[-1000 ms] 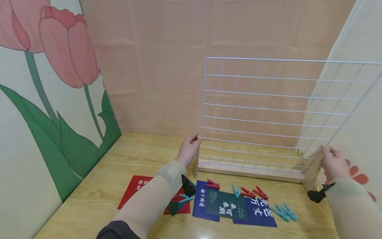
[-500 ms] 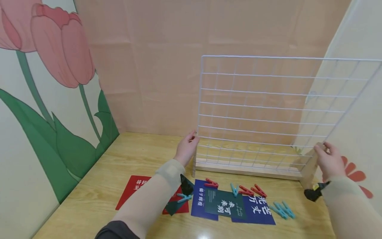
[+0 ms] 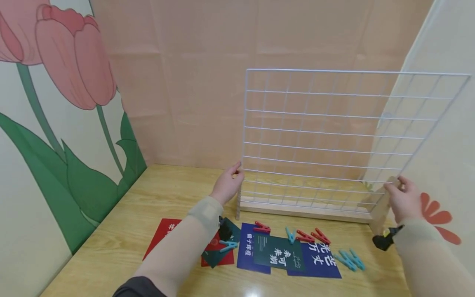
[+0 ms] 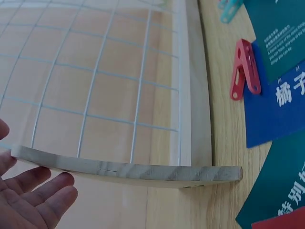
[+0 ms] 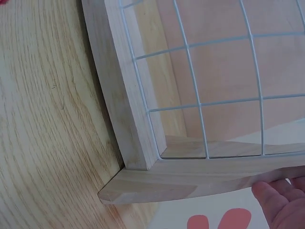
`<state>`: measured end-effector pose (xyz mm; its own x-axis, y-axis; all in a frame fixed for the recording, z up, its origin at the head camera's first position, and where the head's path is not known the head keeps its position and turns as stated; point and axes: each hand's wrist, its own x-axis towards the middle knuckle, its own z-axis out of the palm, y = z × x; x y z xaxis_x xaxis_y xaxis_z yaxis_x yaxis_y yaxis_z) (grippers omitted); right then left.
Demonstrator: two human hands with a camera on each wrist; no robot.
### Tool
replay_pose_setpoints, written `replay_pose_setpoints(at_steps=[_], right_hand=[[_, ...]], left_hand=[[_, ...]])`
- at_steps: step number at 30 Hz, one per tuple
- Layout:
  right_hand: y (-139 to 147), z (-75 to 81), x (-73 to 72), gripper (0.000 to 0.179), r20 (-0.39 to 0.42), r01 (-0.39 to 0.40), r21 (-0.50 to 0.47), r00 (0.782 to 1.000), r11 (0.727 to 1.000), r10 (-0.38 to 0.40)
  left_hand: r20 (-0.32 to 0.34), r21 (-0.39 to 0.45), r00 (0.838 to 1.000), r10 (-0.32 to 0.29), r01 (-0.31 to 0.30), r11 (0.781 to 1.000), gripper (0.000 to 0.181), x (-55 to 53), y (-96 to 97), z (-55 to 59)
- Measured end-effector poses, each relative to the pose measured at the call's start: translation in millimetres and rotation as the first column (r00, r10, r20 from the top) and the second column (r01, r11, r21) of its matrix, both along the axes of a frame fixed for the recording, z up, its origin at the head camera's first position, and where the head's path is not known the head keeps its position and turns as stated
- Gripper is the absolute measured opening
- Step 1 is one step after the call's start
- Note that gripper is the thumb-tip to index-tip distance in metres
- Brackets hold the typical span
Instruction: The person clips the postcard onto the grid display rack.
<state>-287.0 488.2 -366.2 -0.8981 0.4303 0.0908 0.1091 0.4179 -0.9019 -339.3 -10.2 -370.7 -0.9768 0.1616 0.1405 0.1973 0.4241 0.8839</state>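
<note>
A white wire grid rack [image 3: 315, 71] stands upright on a wooden base [image 3: 304, 211] with a wooden side piece at each end. My left hand [image 3: 227, 185] holds the upper end of the left side piece [image 4: 128, 170], its fingers lying along the wood in the left wrist view. At the other end, my right hand [image 3: 406, 202] grips the top of the right side piece [image 5: 176, 183]; only part of that hand shows in the right wrist view. In front of the base lie red clothespins [image 3: 305, 236], blue clothespins [image 3: 349, 260] and printed cards.
Blue cards [image 3: 255, 258] and a dark green card [image 3: 272, 249] overlap before the rack. Further left, my left forearm partly covers red cards [image 3: 163, 235] and another green card [image 3: 213, 258]. The wooden table [image 3: 178, 181] meets a tulip-painted wall on the left.
The rack has shifted slightly left relative to the cards, with both hands at its ends. The whole view has also drifted a little. The cards and clothespins stay in place.
</note>
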Motion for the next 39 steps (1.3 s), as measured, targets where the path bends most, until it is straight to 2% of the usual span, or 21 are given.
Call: replay_pose_setpoints(at_steps=[6,10,13,21,29,39], right_hand=[[-14,0.0,-3.4,0.083,-0.003,-0.028,-0.010,1.000,1.000,0.028],[-19,0.2,-4.6,0.083,-0.005,-0.041,-0.001,0.999,0.999,0.041],[-24,0.8,-5.4,0.084,-0.009,-0.049,-0.002,0.999,0.999,0.049],[-35,-0.3,-7.9,0.085,-0.014,-0.076,0.065,0.997,0.995,0.077],[-51,-1.8,-11.3,0.083,-0.005,-0.062,0.109,0.998,0.992,0.063],[-67,0.2,-11.1,0.083,0.026,-0.087,0.187,0.996,0.978,0.084]], left_hand=[[0.002,-0.069,1.000,0.028,-0.028,0.997,0.054,0.9,-10.5,2.0],[-0.007,-0.177,0.999,0.050,-0.050,0.983,0.057,-0.3,-15.6,2.9],[-0.013,-0.223,0.998,0.062,-0.063,0.973,0.059,-1.5,-19.4,4.2],[-0.040,-0.253,0.995,0.089,-0.096,0.963,0.059,-3.2,-30.8,4.1],[-0.040,-0.242,0.990,0.136,-0.142,0.960,0.058,-7.3,-45.2,2.9],[-0.058,-0.262,0.987,0.152,-0.162,0.951,0.061,-6.5,-61.8,1.5]])
